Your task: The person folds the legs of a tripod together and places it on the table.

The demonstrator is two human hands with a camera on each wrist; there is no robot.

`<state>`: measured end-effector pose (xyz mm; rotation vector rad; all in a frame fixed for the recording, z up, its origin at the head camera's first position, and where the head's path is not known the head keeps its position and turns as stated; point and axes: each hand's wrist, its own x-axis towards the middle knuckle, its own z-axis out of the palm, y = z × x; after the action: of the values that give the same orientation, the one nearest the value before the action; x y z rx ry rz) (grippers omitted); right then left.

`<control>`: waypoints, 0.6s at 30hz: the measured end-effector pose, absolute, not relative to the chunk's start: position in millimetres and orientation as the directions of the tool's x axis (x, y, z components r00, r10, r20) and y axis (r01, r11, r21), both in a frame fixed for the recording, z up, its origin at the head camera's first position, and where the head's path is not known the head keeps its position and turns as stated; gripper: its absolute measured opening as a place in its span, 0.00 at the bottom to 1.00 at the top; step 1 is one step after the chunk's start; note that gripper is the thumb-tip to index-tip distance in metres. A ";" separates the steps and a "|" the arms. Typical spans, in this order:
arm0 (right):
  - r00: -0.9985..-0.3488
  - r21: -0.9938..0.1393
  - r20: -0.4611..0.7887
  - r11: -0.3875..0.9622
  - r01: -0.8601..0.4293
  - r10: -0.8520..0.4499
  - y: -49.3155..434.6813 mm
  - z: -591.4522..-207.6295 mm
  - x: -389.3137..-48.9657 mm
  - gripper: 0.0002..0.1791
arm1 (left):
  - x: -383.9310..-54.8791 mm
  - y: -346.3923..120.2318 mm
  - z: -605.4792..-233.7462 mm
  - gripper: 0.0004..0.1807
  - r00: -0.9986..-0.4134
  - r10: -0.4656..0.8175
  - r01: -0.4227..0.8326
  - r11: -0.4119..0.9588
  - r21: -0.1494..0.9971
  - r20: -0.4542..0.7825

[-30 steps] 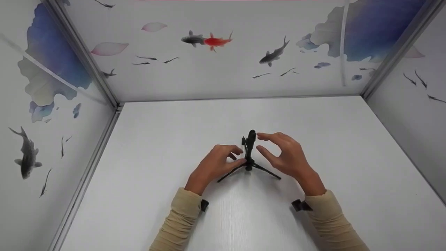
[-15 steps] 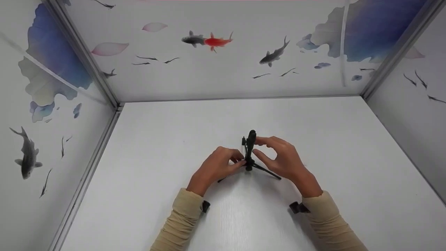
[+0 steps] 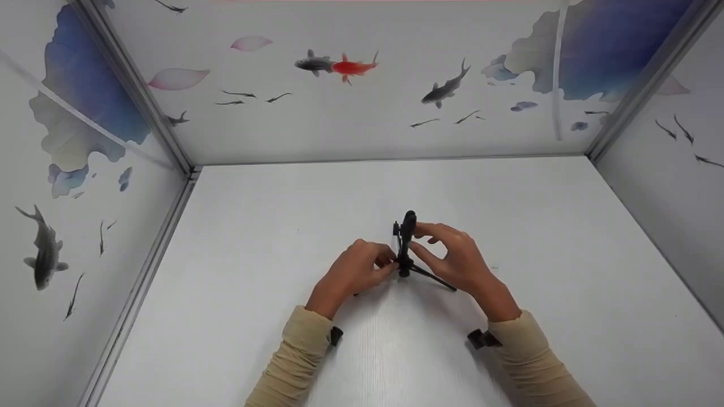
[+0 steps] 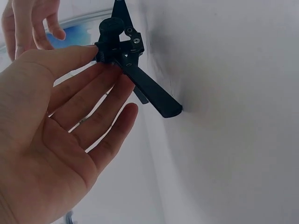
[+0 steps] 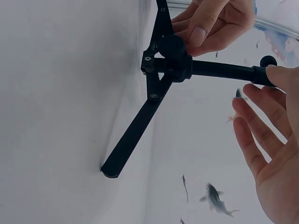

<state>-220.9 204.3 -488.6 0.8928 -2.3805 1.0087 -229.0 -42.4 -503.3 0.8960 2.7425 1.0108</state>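
A small black tripod (image 3: 405, 249) stands upright on the white table with its legs spread. At the hub my left hand (image 3: 353, 268) pinches it between thumb and fingertips, just beside a round ribbed knob (image 4: 111, 29). Higher up, my right hand (image 3: 461, 260) holds the column (image 5: 224, 70) with thumb and fingers near its upper end, where a second small knob (image 5: 268, 61) shows. One flat leg (image 5: 131, 137) slants down to the tabletop in the right wrist view. From the head, the left hand covers most of the left leg.
The white tabletop (image 3: 254, 226) runs back to a wall panel (image 3: 362, 124) printed with fish and petals. Similar panels rise at left and right, joined by metal corner posts (image 3: 136, 85). Black wrist cameras (image 3: 481, 339) sit at both cuffs.
My right hand has come in from the right and down a little, onto the column. The left fingers have closed in at the hub. The tripod stays in place.
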 end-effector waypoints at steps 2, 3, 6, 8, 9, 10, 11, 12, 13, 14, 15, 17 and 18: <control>-0.716 -0.495 0.574 0.528 -0.690 -0.398 203.7 -489.1 -221.0 0.21 | -228.3 -41.5 -504.2 0.09 -0.835 0.541 0.479 0.620 0.621 0.104; -0.716 -0.497 0.574 0.526 -0.690 -0.397 203.4 -489.1 -220.9 0.21 | -228.0 -41.0 -504.7 0.09 -0.839 0.535 0.471 0.624 0.624 0.098; -0.708 -0.495 0.585 0.518 -0.698 -0.395 202.9 -489.8 -221.3 0.21 | -227.5 -39.4 -506.0 0.09 -0.848 0.523 0.456 0.633 0.626 0.089; -0.705 -0.493 0.592 0.517 -0.700 -0.390 202.4 -490.2 -221.5 0.20 | -227.4 -38.4 -506.5 0.08 -0.851 0.517 0.451 0.635 0.627 0.089; -0.704 -0.493 0.594 0.515 -0.701 -0.388 202.2 -490.4 -221.7 0.20 | -227.4 -37.9 -506.9 0.08 -0.853 0.514 0.451 0.637 0.625 0.092; -0.704 -0.495 0.596 0.513 -0.701 -0.387 201.9 -490.7 -221.8 0.19 | -227.4 -37.4 -507.2 0.08 -0.855 0.510 0.452 0.640 0.622 0.096; -0.703 -0.497 0.598 0.509 -0.703 -0.386 201.6 -491.0 -222.0 0.19 | -227.3 -36.9 -507.6 0.08 -0.856 0.507 0.452 0.643 0.618 0.098; -0.704 -0.501 0.597 0.506 -0.702 -0.385 201.3 -491.1 -222.1 0.19 | -227.3 -36.4 -507.9 0.07 -0.858 0.504 0.452 0.645 0.616 0.101; -0.705 -0.505 0.596 0.503 -0.701 -0.384 201.1 -491.4 -222.2 0.19 | -227.2 -36.1 -508.5 0.07 -0.859 0.501 0.454 0.651 0.609 0.105; -0.705 -0.509 0.596 0.498 -0.702 -0.385 200.9 -491.5 -222.3 0.19 | -226.9 -35.6 -508.9 0.07 -0.861 0.497 0.453 0.655 0.605 0.108; -0.705 -0.512 0.596 0.493 -0.703 -0.384 200.7 -491.5 -222.4 0.20 | -226.6 -35.1 -509.1 0.07 -0.863 0.494 0.452 0.657 0.603 0.109; -0.705 -0.518 0.597 0.489 -0.703 -0.382 200.2 -491.4 -222.6 0.19 | -225.8 -34.2 -509.4 0.07 -0.866 0.488 0.451 0.665 0.596 0.111; -0.705 -0.517 0.598 0.489 -0.703 -0.381 199.9 -491.3 -222.6 0.19 | -225.4 -33.9 -509.7 0.07 -0.868 0.484 0.450 0.669 0.591 0.113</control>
<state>-222.6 199.9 -491.3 0.9009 -2.3323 1.0823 -225.4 -33.9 -509.7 0.7902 2.8212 0.9768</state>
